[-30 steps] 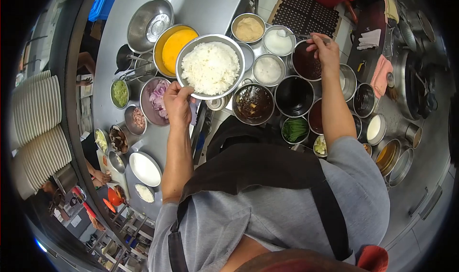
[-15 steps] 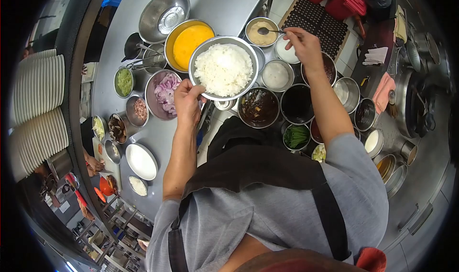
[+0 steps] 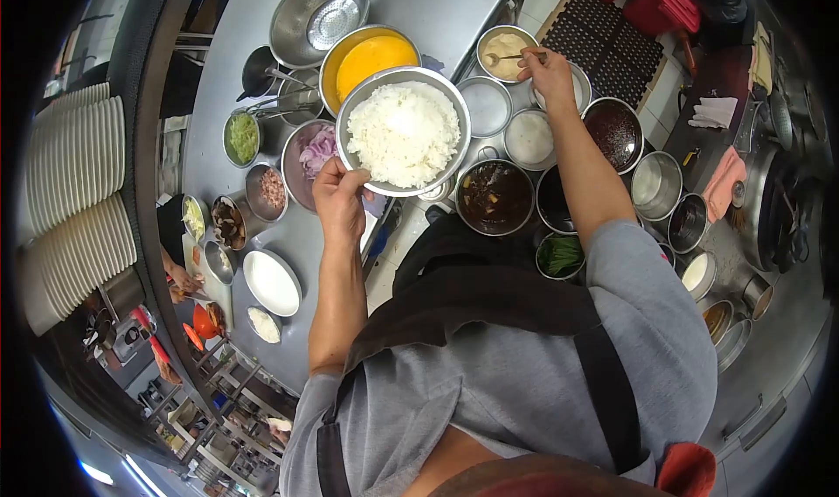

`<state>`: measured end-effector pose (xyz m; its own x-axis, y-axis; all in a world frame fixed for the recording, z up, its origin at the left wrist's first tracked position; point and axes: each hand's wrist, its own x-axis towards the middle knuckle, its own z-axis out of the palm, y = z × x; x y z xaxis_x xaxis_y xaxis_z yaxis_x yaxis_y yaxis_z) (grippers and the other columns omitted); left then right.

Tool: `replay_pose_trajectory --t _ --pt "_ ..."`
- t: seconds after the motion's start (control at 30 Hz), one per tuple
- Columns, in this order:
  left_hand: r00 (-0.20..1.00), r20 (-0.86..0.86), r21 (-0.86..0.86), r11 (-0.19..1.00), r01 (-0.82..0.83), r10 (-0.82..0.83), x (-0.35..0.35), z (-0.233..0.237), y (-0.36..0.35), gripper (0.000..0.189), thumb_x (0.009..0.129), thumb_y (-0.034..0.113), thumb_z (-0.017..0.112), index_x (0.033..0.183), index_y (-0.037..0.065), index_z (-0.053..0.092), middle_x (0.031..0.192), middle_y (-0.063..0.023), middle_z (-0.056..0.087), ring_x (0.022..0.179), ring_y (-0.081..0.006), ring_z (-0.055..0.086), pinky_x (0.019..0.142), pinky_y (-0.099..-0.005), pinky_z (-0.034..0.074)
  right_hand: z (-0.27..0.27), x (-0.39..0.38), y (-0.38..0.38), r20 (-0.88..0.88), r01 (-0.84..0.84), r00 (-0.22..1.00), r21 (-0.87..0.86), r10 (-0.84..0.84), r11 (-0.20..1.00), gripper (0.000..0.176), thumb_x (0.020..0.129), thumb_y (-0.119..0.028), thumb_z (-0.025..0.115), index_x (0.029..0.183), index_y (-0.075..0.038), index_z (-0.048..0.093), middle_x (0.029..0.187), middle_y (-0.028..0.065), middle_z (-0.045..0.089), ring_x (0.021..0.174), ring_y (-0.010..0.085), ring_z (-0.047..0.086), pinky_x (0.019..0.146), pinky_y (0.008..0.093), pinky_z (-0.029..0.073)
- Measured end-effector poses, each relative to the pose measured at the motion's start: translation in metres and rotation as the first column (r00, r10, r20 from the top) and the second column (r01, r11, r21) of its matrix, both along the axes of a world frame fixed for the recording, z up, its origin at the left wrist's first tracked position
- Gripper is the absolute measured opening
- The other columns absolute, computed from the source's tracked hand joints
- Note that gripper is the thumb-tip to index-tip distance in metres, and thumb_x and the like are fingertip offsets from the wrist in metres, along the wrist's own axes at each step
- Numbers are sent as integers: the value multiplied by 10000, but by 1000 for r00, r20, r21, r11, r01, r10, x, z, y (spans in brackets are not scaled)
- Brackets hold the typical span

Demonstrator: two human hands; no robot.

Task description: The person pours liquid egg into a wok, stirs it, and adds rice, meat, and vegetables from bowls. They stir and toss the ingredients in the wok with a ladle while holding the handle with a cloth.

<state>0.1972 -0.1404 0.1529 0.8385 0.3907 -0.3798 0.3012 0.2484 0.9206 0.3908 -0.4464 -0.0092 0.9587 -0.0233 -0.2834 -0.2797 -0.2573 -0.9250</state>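
Observation:
My left hand (image 3: pixel 341 201) grips the near left rim of a metal bowl of white rice (image 3: pixel 402 134), held up level over the edge of the steel table. Behind it sits a bowl of yellow-orange liquid (image 3: pixel 371 58), partly covered by the rice bowl. My right hand (image 3: pixel 552 79) pinches the handle of a spoon (image 3: pixel 494 60), whose head is in a bowl of pale beige paste (image 3: pixel 508 42). Under my right wrist is a bowl of white content (image 3: pixel 580 86). Close by stand two more bowls of white content (image 3: pixel 485 105) (image 3: pixel 529 139).
Bowls of sliced onion (image 3: pixel 316 152), dark sauce (image 3: pixel 495 197) and chopped greens (image 3: pixel 560 257) surround me. An empty colander-like bowl (image 3: pixel 320 18) stands at the back. White plates (image 3: pixel 74 165) are stacked at left. Another person's hands (image 3: pixel 181 280) show at far left.
The view has shifted, so the surroundings sit differently. The spoon's head, raised over the beige paste before, is now lower in it. The rice bowl stays in my left hand.

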Motion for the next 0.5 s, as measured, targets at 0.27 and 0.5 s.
replay_pose_trajectory --t 0.27,0.5 --pt "1000 5 -9 1000 9 -9 3 -2 -2 94 730 -56 615 727 11 548 679 -84 599 502 -123 523 446 -226 421 17 -11 -35 -24 184 983 213 -183 959 238 891 -102 561 1026 84 623 808 142 690 608 156 670 420 232 426" --pt "998 15 -24 997 67 -67 13 -4 -7 97 735 -64 607 719 3 540 658 -94 590 473 -134 521 432 -232 421 150 -46 -30 118 62 985 420 -122 905 223 884 -101 583 1018 71 630 832 121 690 642 135 656 446 193 410"
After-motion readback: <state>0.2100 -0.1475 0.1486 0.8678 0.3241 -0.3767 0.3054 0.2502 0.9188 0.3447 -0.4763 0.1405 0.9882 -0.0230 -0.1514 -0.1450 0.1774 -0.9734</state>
